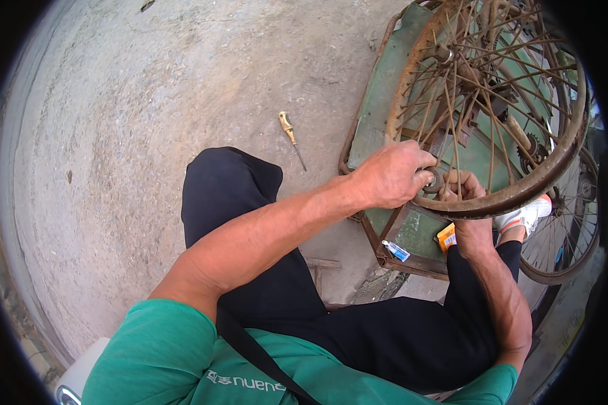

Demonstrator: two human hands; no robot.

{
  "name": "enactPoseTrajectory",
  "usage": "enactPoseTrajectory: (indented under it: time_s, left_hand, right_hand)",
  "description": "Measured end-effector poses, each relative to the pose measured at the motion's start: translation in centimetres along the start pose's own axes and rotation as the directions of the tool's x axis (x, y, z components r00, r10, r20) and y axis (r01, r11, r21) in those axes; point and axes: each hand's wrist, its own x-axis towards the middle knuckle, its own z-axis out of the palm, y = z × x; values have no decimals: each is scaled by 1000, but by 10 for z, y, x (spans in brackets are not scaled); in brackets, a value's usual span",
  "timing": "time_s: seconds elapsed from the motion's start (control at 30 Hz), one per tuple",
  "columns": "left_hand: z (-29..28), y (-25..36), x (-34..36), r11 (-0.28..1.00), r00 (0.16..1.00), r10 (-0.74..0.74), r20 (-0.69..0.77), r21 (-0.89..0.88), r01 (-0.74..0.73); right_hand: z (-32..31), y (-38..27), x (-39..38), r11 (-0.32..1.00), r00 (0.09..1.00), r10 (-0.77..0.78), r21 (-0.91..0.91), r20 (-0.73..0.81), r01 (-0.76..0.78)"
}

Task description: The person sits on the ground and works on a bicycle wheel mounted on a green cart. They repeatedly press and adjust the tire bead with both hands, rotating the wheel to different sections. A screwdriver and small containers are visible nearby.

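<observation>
A rusty spoked wheel rim [534, 194] rises over a green metal cart bed [375, 121]. My left hand [405, 172] reaches in from the left and grips a small round metal part [434, 179] at the rim's lower inner edge. My right hand [466, 196] is just beside it, behind and under the rim, fingers bent among the spokes; what they hold is hidden. A small white and blue tube [394, 250] lies on the cart's corner, and a yellow packet [446, 237] sits next to my right wrist.
A screwdriver [289, 131] with a yellowish handle lies on the concrete ground [148, 88] left of the cart. Another spoked wheel [566, 253] is at the right. My bent knees are below, and my shoe [527, 214] rests by the cart.
</observation>
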Motion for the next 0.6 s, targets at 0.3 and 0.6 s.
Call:
enactPoseTrajectory:
  time_s: [0.3, 0.6]
  left_hand:
    - [4, 10, -5, 997, 983, -48, -177, -68, 36]
    - [9, 5, -5, 996, 987, -86, -136, -40, 81]
  right_hand:
    - [1, -9, 0, 999, 998, 51, -7, 25, -51]
    - [2, -6, 2, 999, 997, 53, 5, 50, -54]
